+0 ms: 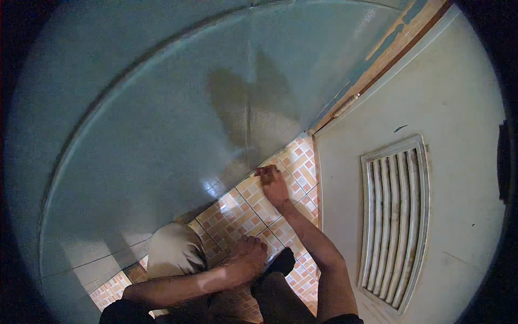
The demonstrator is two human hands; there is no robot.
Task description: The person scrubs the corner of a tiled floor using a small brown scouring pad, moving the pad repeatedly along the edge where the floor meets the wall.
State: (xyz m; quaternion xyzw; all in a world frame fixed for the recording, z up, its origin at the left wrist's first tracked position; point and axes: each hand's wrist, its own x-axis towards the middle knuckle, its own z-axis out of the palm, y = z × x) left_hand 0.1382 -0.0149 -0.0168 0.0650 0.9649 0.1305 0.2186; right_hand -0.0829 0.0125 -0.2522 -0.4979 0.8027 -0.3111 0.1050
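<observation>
My right hand (pixel 273 186) reaches to the foot of a blue-green painted wall (pixel 156 140), where it meets the tiled floor (pixel 245 216). Its fingers are curled in at the wall's lower edge. Whatever they grip, if anything, is too small or hidden to make out. Nearer to me, my left hand (pixel 249 255) is held low over the floor, between my light-coloured trouser knee (pixel 175 249) and a dark foot (pixel 281 262). Those fingers are bent and closed too, and their inner side is hidden.
A pale door (pixel 340 178) with a slatted metal vent (pixel 394 221) stands close on the right. Its hinge (pixel 346 106) sits against a wooden frame with chipped paint (pixel 396 40). Shadows fall on the wall. A small dark mark shows above the vent.
</observation>
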